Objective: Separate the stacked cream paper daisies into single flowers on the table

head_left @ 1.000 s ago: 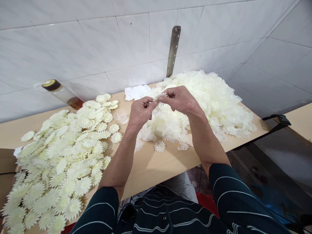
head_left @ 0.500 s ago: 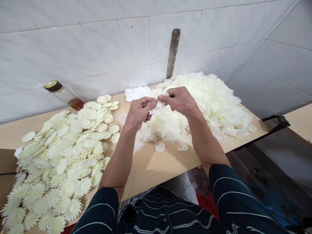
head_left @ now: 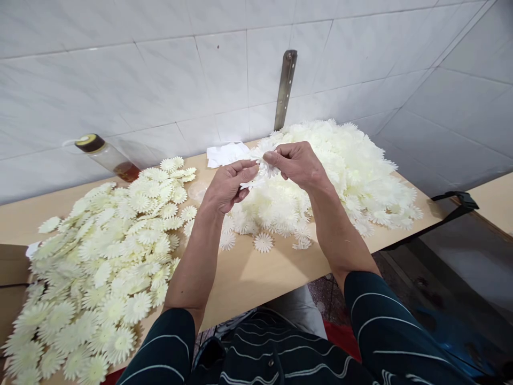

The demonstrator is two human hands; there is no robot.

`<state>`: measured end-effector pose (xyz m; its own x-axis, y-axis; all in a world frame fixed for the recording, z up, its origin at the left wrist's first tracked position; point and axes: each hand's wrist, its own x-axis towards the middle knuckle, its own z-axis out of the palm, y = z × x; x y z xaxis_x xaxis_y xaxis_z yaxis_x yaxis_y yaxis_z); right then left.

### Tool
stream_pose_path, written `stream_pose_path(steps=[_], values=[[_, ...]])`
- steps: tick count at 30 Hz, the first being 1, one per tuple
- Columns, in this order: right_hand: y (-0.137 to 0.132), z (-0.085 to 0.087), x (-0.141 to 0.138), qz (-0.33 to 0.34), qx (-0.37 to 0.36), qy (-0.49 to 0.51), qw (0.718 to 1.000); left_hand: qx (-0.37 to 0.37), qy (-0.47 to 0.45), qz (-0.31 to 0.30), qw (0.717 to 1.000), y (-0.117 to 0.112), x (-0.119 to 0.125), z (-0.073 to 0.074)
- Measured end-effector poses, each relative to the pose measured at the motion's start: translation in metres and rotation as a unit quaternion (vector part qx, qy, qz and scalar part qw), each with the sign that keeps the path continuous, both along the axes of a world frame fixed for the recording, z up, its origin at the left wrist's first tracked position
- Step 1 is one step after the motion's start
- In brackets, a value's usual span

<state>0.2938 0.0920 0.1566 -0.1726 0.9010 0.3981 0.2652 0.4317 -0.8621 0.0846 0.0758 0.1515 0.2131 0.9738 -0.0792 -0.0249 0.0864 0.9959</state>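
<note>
My left hand [head_left: 230, 184] is closed, thumb against fingers, on white flower petals whose tips stick out beside it. Close by on the right, my right hand [head_left: 295, 163] pinches a white artificial flower layer [head_left: 264, 155] with many thin petals. The two hands nearly meet above the front of a big heap of pale flower pieces [head_left: 344, 166]. Whether both hold the same piece or separate ones, I cannot tell. One loose flower piece [head_left: 263, 242] lies flat on the table below my hands.
A second heap of cream flower pieces [head_left: 108, 256] covers the left of the wooden table [head_left: 240, 289]. Behind it leans a bottle [head_left: 108, 158] with brown liquid. White paper [head_left: 227, 154] and a metal bracket [head_left: 285, 91] are by the tiled wall. A black strap [head_left: 460, 200] hangs at the right edge.
The flower layer at my right fingertips has spread and shows more of its petals. Petals now stick out further by my left hand. Both hands have stayed almost in place.
</note>
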Motion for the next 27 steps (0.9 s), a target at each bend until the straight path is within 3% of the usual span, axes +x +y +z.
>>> stream_pose_path(steps=[4, 10, 15, 21, 27], values=[[-0.001, 0.001, -0.003, -0.014, -0.005, -0.039, 0.999, -0.003, 0.010, -0.013, 1.000, -0.002, 0.001, 0.003], [-0.002, 0.002, -0.004, -0.023, -0.005, -0.091, 0.996, 0.000, -0.005, 0.022, 1.000, 0.000, 0.001, 0.000], [-0.001, 0.003, 0.001, -0.005, -0.030, -0.087, 0.996, 0.005, 0.013, 0.022, 1.000, 0.002, 0.000, -0.002], [-0.002, 0.007, 0.014, -0.014, -0.034, -0.100, 0.994, -0.016, -0.010, 0.067, 0.998, 0.001, 0.002, 0.000], [0.018, -0.009, 0.037, -0.079, -0.033, -0.191, 0.978, -0.003, 0.000, 0.073, 0.997, 0.001, 0.004, -0.001]])
